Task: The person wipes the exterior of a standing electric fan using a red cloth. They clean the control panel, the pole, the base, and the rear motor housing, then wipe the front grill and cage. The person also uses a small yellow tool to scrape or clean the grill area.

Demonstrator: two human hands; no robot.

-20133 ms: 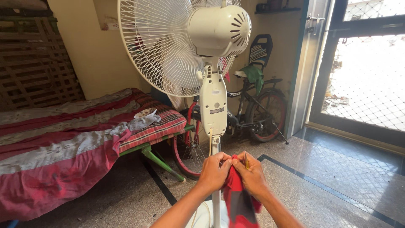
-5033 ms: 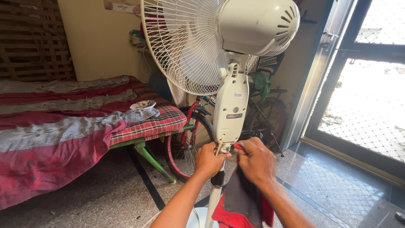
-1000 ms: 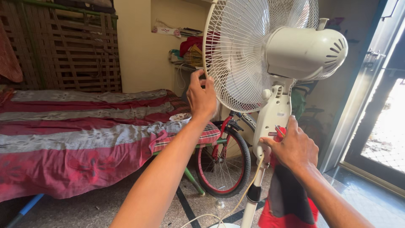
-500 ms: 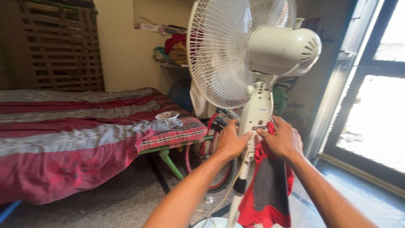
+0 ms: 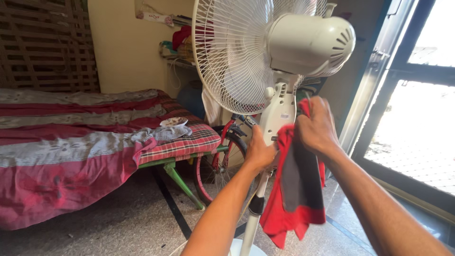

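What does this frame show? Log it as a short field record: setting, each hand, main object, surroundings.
setting: indoor room with stone floor
left hand: grips the lower neck of the pedestal fan
right hand: presses a red and grey cloth against the fan's control housing
fan: white, upright, grille facing away
surroundings: cot with red and grey bedding at left, bicycle behind the fan, glass door at right

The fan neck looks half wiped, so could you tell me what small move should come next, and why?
Probably slide the right hand with the red cloth down the neck toward the pole. The cloth is pressed at the neck's upper part, the left hand steadies the fan just below, and the lower stretch looks untouched.
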